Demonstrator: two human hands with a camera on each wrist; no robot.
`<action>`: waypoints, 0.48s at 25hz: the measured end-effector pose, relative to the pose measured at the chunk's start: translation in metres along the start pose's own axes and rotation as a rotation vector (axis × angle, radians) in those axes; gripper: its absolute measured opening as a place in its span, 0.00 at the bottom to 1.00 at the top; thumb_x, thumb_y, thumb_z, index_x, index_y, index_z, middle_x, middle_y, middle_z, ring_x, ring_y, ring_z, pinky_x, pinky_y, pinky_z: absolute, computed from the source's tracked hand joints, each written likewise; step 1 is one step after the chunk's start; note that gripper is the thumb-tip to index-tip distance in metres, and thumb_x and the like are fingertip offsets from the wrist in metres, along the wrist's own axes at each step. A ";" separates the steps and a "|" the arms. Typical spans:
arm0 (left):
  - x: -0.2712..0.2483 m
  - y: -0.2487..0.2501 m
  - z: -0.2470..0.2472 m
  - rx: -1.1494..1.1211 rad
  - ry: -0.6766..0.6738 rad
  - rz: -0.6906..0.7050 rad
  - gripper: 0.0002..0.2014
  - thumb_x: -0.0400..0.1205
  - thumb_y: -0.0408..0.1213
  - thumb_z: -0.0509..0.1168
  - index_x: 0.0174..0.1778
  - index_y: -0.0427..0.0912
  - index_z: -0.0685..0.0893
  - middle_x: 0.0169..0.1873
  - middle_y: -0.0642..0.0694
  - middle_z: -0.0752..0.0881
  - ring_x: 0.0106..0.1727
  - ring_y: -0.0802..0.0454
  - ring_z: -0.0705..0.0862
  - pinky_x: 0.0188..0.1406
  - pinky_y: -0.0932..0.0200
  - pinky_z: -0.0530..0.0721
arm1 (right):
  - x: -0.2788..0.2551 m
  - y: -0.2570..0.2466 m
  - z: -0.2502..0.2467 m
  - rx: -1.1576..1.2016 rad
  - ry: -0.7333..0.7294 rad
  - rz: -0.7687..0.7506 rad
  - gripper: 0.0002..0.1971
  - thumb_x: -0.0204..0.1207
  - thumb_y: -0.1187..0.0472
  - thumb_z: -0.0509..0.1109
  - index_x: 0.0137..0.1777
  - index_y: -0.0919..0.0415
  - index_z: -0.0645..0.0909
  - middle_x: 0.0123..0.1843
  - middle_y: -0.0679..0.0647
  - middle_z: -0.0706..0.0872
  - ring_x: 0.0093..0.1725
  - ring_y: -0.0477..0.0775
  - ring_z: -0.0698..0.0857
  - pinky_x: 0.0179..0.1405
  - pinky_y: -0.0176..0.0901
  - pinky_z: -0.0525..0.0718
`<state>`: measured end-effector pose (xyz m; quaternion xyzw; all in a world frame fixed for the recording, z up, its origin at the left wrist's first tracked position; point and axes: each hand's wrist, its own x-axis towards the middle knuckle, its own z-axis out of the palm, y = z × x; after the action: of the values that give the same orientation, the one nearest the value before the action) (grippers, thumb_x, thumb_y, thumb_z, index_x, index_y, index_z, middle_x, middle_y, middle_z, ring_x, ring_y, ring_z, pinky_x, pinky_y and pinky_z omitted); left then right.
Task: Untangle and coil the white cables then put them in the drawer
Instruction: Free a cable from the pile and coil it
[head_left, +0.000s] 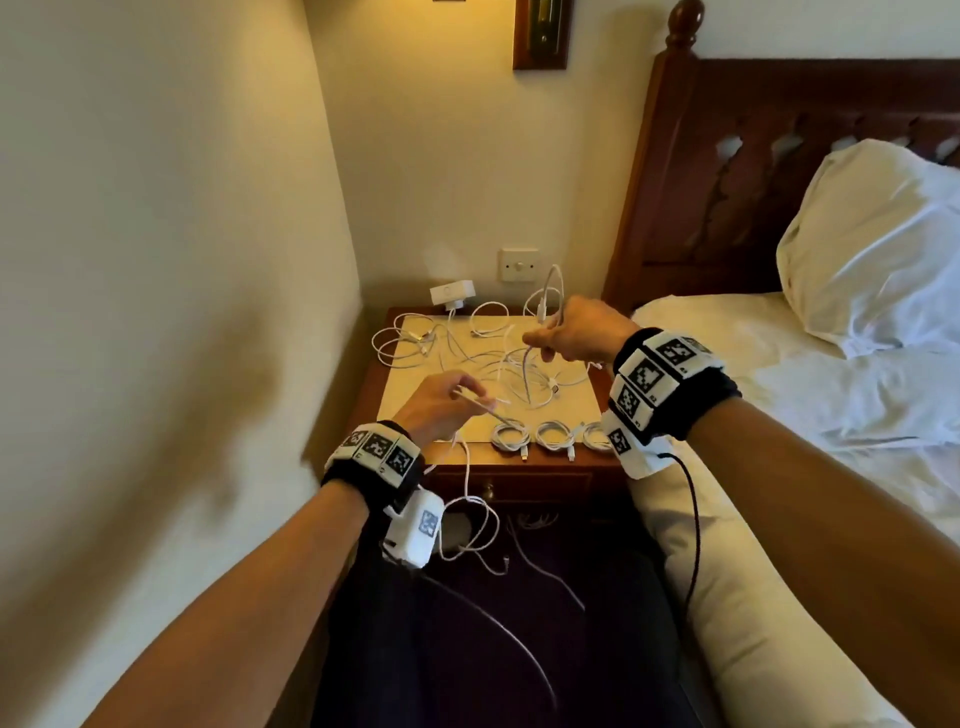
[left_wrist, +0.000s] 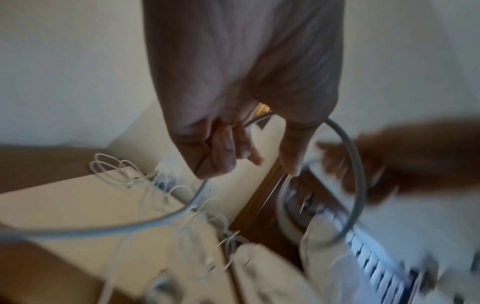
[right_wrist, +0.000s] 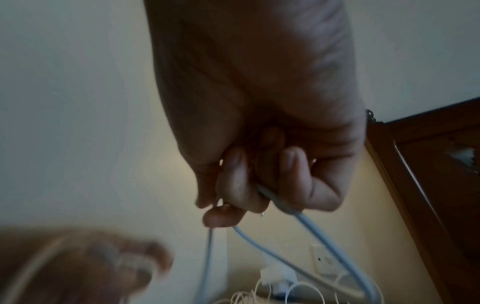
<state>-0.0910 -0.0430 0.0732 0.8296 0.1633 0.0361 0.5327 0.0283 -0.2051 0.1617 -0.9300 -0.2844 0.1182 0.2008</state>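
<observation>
Motion blurs our left hand (head_left: 441, 402), yet its fingers pinch a white cable (head_left: 470, 467) trailing below them. Our right hand (head_left: 576, 332) curls round another loop. Beyond both fingertips, tangled cables (head_left: 467, 353) crowd the nightstand (head_left: 571, 395); three coils (head_left: 553, 435) lie nearer.

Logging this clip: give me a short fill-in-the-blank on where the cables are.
1. Finished coils lie along the nightstand's ____ edge.
2. The right hand grips a white cable looping ____ it.
3. The left hand pinches a cable end; its slack hangs ____ the nightstand's front.
Missing: front; above; over
</observation>
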 end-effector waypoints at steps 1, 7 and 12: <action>-0.001 0.017 -0.007 -0.063 -0.010 0.072 0.21 0.77 0.34 0.74 0.64 0.46 0.77 0.33 0.48 0.76 0.28 0.57 0.74 0.23 0.64 0.73 | 0.001 0.003 0.012 -0.029 -0.063 -0.015 0.20 0.79 0.42 0.68 0.35 0.56 0.88 0.34 0.49 0.84 0.39 0.49 0.81 0.38 0.44 0.77; 0.019 0.045 -0.033 0.495 -0.155 0.306 0.14 0.83 0.44 0.66 0.62 0.45 0.83 0.35 0.45 0.85 0.31 0.49 0.83 0.27 0.56 0.81 | 0.003 -0.008 0.033 -0.130 -0.196 -0.377 0.13 0.80 0.51 0.69 0.48 0.59 0.91 0.41 0.49 0.87 0.40 0.46 0.80 0.39 0.41 0.75; 0.031 0.036 -0.037 -0.141 0.017 0.080 0.14 0.89 0.35 0.55 0.37 0.39 0.77 0.30 0.45 0.76 0.30 0.55 0.77 0.35 0.66 0.77 | -0.004 0.018 0.069 0.613 0.386 -0.342 0.22 0.71 0.61 0.78 0.63 0.51 0.76 0.61 0.50 0.75 0.45 0.45 0.81 0.42 0.35 0.84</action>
<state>-0.0619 -0.0147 0.1182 0.7955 0.1316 0.0757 0.5866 0.0106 -0.1996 0.0924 -0.7712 -0.3438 -0.0143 0.5355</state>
